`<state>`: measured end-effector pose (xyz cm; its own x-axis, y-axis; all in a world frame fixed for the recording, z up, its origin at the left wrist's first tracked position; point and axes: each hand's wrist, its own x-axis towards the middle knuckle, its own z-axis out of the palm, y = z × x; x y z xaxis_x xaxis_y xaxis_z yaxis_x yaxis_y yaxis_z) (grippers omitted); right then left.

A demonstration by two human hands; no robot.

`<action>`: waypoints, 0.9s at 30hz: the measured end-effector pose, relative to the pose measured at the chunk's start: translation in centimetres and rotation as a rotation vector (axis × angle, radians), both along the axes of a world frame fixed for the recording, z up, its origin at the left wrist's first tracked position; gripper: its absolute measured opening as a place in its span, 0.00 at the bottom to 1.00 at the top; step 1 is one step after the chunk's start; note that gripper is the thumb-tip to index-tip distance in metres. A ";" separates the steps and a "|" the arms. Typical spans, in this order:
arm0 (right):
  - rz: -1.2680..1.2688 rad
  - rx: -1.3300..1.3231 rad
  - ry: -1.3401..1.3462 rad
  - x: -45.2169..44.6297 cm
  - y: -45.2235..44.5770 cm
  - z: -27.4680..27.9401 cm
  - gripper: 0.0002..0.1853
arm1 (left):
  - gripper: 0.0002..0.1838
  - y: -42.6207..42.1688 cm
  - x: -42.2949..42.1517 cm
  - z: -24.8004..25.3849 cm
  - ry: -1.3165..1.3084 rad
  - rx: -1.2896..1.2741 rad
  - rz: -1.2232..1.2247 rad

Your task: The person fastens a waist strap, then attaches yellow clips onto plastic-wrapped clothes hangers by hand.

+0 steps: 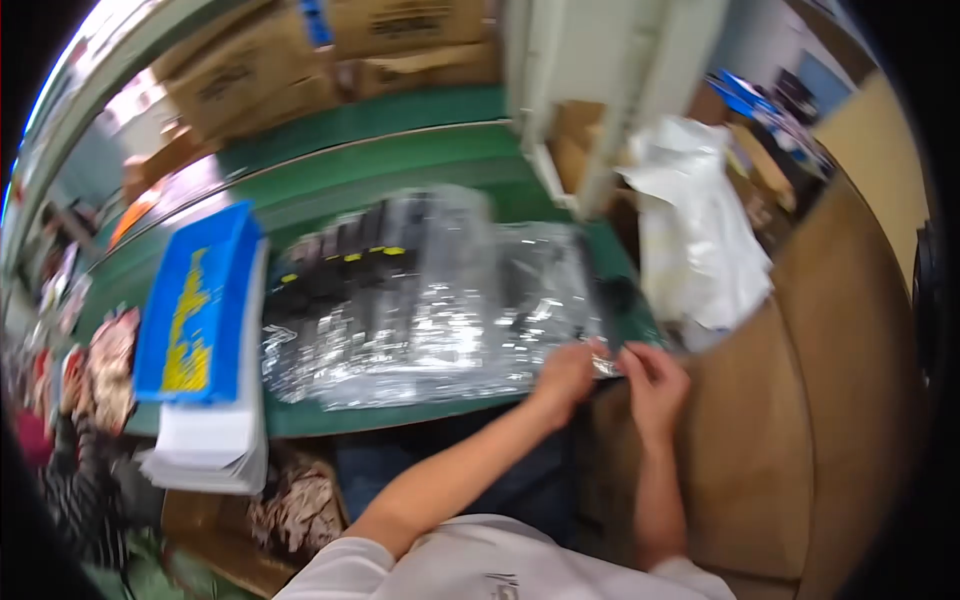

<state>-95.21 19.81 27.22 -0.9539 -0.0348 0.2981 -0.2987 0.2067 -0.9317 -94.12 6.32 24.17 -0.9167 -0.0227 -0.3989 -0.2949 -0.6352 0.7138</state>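
A clear plastic bag (545,285) lies at the right end of the green table, its near corner reaching the table's edge. My left hand (566,374) is closed on that corner, fingers pinched together. Close by on the right, my right hand (655,385) is also closed in a pinch at the bag's edge; the exact grip is blurred. Left of this bag, several clear bags holding dark items (370,290) with small yellow marks lie overlapped in a row.
A blue tray (240,300) of small yellow pieces rests on a stack of white sheets (205,445). Cardboard boxes (410,45) line the back shelf. A white plastic sack (690,220) and large cardboard (740,430) stand right. Below, a carton (200,530) holds crumpled pinkish material. Another person (90,490) is at far left.
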 end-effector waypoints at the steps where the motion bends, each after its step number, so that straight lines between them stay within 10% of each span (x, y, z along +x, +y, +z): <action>1: 0.004 -0.156 -0.078 -1.6 0.0 -0.1 0.08 | 0.13 0.3 -1.7 -0.3 0.070 -0.157 0.043; 6: -0.048 -0.113 0.017 -8.6 -0.5 0.2 0.09 | 0.15 0.1 -9.7 -3.2 0.460 -1.171 0.298; 11: -0.119 0.057 0.055 -15.6 -1.1 -1.8 0.08 | 0.18 1.1 -12.3 -4.1 0.278 -1.611 0.009; 27: -0.148 0.827 -0.039 -23.6 -3.1 -2.9 0.08 | 0.23 0.6 -12.5 -5.1 0.291 -1.728 -0.095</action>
